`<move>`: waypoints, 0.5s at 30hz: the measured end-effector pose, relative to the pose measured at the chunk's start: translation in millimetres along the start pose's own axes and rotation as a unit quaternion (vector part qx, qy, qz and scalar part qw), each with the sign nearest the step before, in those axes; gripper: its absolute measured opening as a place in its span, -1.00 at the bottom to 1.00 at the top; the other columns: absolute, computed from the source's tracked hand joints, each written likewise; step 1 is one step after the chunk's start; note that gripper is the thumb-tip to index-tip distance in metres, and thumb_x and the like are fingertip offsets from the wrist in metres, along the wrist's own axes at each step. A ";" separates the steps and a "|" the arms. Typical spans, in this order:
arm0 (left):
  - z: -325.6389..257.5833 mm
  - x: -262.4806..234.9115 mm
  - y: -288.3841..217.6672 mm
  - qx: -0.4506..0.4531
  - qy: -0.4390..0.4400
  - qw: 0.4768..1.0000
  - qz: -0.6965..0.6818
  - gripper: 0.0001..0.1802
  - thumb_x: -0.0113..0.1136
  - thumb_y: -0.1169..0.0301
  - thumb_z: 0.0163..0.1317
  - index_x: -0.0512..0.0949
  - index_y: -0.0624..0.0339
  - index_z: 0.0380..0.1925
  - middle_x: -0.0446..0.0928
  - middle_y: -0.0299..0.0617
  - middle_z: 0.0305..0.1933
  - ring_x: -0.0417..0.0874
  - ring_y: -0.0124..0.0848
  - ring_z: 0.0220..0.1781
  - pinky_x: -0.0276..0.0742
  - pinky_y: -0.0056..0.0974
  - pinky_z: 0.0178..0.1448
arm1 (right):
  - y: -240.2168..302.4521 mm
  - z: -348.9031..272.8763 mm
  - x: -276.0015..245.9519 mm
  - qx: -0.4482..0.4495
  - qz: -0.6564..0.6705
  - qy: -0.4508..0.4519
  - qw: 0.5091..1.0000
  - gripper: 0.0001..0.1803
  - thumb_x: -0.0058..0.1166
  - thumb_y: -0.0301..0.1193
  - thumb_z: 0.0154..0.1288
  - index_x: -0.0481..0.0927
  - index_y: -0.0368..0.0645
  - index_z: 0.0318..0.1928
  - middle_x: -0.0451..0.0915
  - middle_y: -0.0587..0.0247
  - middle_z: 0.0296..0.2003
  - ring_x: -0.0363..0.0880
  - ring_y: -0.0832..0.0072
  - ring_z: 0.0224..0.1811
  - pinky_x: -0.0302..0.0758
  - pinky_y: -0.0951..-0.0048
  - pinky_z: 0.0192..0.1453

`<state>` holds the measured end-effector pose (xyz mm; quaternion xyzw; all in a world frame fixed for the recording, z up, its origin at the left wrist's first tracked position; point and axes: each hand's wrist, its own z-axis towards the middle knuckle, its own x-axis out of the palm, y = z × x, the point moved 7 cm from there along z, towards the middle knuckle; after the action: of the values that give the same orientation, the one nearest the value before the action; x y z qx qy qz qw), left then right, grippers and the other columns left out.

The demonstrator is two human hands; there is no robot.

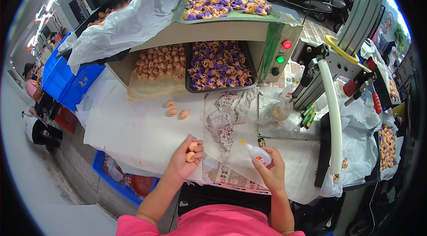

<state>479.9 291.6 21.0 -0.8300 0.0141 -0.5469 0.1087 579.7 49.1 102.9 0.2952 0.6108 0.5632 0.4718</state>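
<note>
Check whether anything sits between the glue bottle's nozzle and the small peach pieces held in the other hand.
Nothing visible does. The right hand holds the glue bottle with its yellow nozzle pointing up-left toward the peach pieces in the left hand. Only bare white paper shows in the gap; the crumpled rag lies farther back.

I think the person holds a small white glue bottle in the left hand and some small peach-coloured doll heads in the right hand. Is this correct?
Not quite: the hands are swapped. In the head view, the white glue bottle with its yellow tip is in the right hand, and the small peach-coloured doll heads are in the left hand. The rest is correct.
</note>
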 end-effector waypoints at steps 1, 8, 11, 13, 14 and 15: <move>-2.7 7.2 16.9 -0.037 0.007 0.999 -0.024 -0.77 0.05 0.28 0.38 0.46 0.26 -0.25 0.45 -0.15 -0.23 0.42 -0.48 -0.39 0.37 -0.44 -0.40 | -3.5 -2.5 -1.5 0.020 0.047 0.002 0.999 -0.66 0.27 -0.54 0.09 0.51 -0.28 -0.09 0.46 0.28 -0.24 0.50 0.53 -0.18 0.44 0.57 -0.13; -11.7 48.0 80.2 -0.077 -0.015 0.990 0.118 -0.68 0.06 0.38 0.38 0.37 0.20 0.09 0.52 -0.11 -0.04 0.56 -0.44 -0.23 0.53 -0.44 -0.28 | -15.2 -15.8 -26.9 0.082 0.169 -0.026 0.982 -0.65 0.32 -0.55 0.11 0.48 -0.28 -0.10 0.48 0.33 -0.17 0.51 0.62 -0.20 0.45 0.60 -0.14; -6.4 48.4 92.5 -0.044 0.071 0.980 0.183 -0.65 0.09 0.47 0.33 0.34 0.19 0.10 0.48 -0.13 0.05 0.53 -0.50 -0.26 0.55 -0.41 -0.17 | -13.4 -20.1 -42.1 0.091 0.200 -0.029 0.975 -0.65 0.33 -0.56 0.09 0.49 -0.27 -0.12 0.48 0.32 -0.19 0.51 0.63 -0.22 0.45 0.60 -0.14; -1.1 39.8 101.4 -0.040 0.078 0.970 0.227 -0.63 0.10 0.50 0.32 0.35 0.20 0.12 0.47 -0.13 0.09 0.52 -0.53 -0.27 0.54 -0.43 -0.19 | -17.6 -21.3 -50.6 0.064 0.187 -0.040 0.979 -0.65 0.34 -0.56 0.08 0.50 -0.27 -0.13 0.47 0.32 -0.21 0.50 0.62 -0.23 0.45 0.60 -0.15; 1.0 37.3 105.5 -0.032 0.087 0.958 0.270 -0.62 0.10 0.52 0.31 0.35 0.21 0.13 0.46 -0.12 0.13 0.52 -0.55 -0.28 0.54 -0.44 -0.20 | -17.3 -21.8 -55.2 0.033 0.174 -0.049 0.983 -0.65 0.35 -0.55 0.06 0.51 -0.26 -0.14 0.46 0.32 -0.22 0.49 0.62 -0.24 0.44 0.61 -0.16; 2.5 34.3 110.4 -0.037 0.085 0.959 0.269 -0.62 0.10 0.52 0.31 0.35 0.21 0.13 0.46 -0.12 0.13 0.52 -0.55 -0.28 0.54 -0.44 -0.20 | -21.3 -22.5 -57.0 0.037 0.172 -0.051 0.983 -0.65 0.35 -0.55 0.06 0.51 -0.26 -0.14 0.46 0.32 -0.22 0.49 0.62 -0.24 0.44 0.61 -0.16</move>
<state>506.5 179.3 29.4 -0.7495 0.2661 -0.5653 0.2191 584.6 -15.0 94.4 0.4420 0.5464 0.5970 0.3869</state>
